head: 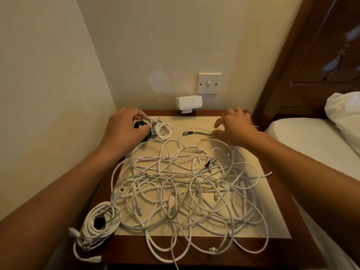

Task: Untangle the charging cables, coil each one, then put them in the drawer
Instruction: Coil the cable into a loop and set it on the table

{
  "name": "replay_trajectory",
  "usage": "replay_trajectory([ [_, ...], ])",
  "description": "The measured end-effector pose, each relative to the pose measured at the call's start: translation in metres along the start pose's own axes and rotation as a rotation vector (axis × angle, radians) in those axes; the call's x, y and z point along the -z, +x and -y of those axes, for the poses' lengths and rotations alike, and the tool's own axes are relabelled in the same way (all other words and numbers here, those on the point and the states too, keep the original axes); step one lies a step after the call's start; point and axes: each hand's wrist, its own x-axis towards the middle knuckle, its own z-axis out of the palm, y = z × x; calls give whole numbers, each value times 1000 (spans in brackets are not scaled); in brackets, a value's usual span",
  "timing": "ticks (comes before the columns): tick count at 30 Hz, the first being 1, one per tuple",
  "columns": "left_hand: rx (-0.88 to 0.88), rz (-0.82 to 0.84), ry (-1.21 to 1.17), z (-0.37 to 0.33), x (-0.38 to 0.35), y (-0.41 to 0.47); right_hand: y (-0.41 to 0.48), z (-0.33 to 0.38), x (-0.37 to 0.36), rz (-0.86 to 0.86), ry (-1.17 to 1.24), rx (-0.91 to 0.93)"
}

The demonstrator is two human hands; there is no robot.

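Cables (185, 184) in a white tangle sprawl over the cream mat (194, 121) on the nightstand (292, 248). My left hand (124, 127) is curled round a black coil (139, 124) at the far-left corner (a small white coil (165, 130) lies just beside it). My right hand (236, 127) is loosely spread, fingertips touching a green cable (196, 133).

A wooden nightstand (126, 248) stood in a cream-walled corner, with a light switch (209, 83) above it and a white bed (303, 137) to its right.
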Motion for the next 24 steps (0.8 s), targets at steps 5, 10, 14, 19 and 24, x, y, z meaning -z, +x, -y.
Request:
replay_trajectory([
  [5,-81,45,-63,-27,2,-17,10,4,2,-62,136,-46],
  [10,-82,86,-130,-43,14,-26,-16,0,67,-104,623,-28],
  [14,-101,90,-205,-75,33,-30,-61,5,141,-112,784,91],
  [19,-212,49,-273,-134,62,-44,-118,19,212,-128,890,238],
  [24,-247,144,-503,-167,100,-76,-178,25,254,-277,868,303],
])
